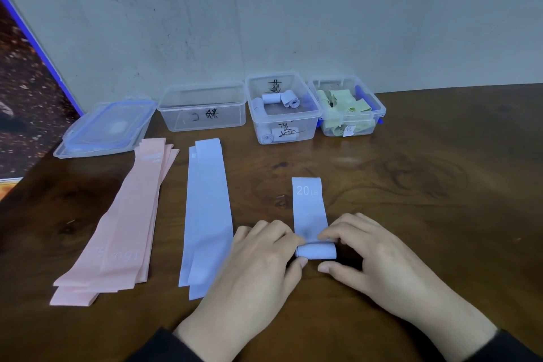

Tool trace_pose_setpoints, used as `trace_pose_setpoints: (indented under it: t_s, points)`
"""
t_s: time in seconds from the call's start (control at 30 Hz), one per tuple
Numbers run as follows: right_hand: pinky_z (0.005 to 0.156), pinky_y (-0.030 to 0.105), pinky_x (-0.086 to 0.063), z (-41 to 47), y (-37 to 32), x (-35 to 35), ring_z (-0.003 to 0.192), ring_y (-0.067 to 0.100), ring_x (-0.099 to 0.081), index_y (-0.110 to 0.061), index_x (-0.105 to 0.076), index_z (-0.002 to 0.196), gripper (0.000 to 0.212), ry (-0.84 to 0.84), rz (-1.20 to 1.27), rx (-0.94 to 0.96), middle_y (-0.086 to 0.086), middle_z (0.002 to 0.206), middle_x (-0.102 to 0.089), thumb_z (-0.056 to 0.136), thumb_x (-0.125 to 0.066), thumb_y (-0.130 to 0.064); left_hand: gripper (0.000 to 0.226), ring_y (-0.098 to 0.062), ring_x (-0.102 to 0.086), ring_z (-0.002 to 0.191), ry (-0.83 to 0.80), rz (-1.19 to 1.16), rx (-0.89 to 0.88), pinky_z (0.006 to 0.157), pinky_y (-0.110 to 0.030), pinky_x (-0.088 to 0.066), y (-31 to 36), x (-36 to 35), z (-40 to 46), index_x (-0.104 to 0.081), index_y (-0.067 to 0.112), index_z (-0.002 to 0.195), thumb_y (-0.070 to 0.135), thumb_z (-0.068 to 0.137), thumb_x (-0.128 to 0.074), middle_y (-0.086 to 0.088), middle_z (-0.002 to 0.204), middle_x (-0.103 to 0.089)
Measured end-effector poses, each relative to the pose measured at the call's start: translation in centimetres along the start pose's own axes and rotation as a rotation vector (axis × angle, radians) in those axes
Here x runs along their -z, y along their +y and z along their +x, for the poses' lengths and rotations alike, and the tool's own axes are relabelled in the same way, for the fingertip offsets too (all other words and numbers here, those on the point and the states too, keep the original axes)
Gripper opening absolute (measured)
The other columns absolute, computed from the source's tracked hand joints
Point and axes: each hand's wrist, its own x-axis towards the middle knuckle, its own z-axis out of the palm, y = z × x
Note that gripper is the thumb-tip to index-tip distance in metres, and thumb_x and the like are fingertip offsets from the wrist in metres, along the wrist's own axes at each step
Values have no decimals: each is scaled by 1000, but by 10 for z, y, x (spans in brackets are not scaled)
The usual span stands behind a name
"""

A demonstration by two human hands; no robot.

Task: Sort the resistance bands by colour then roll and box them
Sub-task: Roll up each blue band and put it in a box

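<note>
- A lilac resistance band [308, 209], marked "20 LB" at its far end, is laid flat on the dark wooden table [426, 185], with its near end wound into a roll [316, 252].
- The roll is pinched at its left end by the curled fingers and thumb of the left hand [258, 261].
- The right end of the roll is gripped by the right hand [379, 258]; the fingertips are placed on top of the band, and the thumb is held just in front of the roll.
- A stack of flat lilac bands [205, 214] is positioned just left of the left hand.
- A stack of flat pink bands [123, 226], one marked "15 LB", is located further left.
- Three clear plastic boxes are lined up along the wall [264, 9]:
  - the left box [202, 110] is marked with handwriting;
  - the middle box [283, 109] is loaded with rolled lilac bands;
  - the right box [349, 106] is loaded with rolled pale green bands.
- Clear lids [105, 129], the top one with a blue rim, are stacked left of the boxes.
</note>
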Motion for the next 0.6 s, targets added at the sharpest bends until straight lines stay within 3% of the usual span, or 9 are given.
trace_pose_setpoints:
  t_s: [0.1,0.33,0.4,0.5,0.6]
  points:
    - [82,26,-49,1,0,0,99,5,-54,-41,-63,104,18,-2,8,7,-27,106,-54,93,-58,-54,24,-5,-46,91,3,7,0,80,-29,-42,-1,-1,0,-59,36,111,47,96,-44,20,101,-48]
    - [83,23,-48,2,-2,-1,98,5,-53,-38,-66,116,35,-12,-40,12,-27,107,-52,99,-44,-59,21,-6,-47,90,1,23,-3,79,-30,-44,-1,-1,0,-58,37,108,46,97,-42,20,100,-49]
    - [84,22,-49,2,-2,0,101,5,-54,-39,-63,120,36,-10,-30,-2,-28,108,-52,96,-49,-61,23,-7,-47,89,9,30,-2,78,-31,-44,-1,-2,0,-60,36,107,45,98,-40,19,100,-50]
    - [82,25,-49,1,-1,0,101,7,-54,-42,-59,109,21,-13,-9,-6,-28,108,-52,92,-59,-55,26,-6,-47,90,10,31,0,79,-29,-44,-1,-3,0,-60,35,112,45,98,-41,20,102,-50]
    - [83,25,-48,1,0,1,101,6,-54,-41,-62,108,21,-11,-12,-7,-27,109,-53,96,-53,-55,31,-4,-47,93,9,21,10,80,-26,-42,-2,-3,0,-57,34,119,48,94,-45,21,105,-51]
